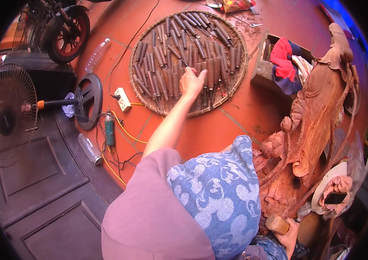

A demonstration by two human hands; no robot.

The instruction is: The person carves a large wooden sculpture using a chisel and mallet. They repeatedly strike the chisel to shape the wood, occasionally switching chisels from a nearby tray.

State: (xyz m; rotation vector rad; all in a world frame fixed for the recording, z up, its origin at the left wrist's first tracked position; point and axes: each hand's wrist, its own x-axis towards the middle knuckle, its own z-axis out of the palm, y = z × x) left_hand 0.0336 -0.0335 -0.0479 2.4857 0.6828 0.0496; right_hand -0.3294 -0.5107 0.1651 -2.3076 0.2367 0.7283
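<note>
My left hand [192,83] reaches over a round woven tray [135,89] filled with wooden-handled carving chisels [163,84]. Its fingers are curled, with the thumb out to the right, and a thin metal shank, seemingly a chisel's, shows at the fingertips. Most of what lies under the palm is hidden. Low on the right, my right hand [289,236] is closed around a worn wooden mallet [278,224]. Beside it stands a large reddish wood carving [314,112] with a draped figure, stems and a bud. Blue patterned denim [218,195] covers my lap.
A wooden box [262,71] with red and navy cloth stands right of the tray. Leftward are a power strip [122,99], a green rotary tool [109,130], yellow and black cords, plastic bottles [90,149] and a fan [8,117]. A phone [335,198] lies on pink cloth.
</note>
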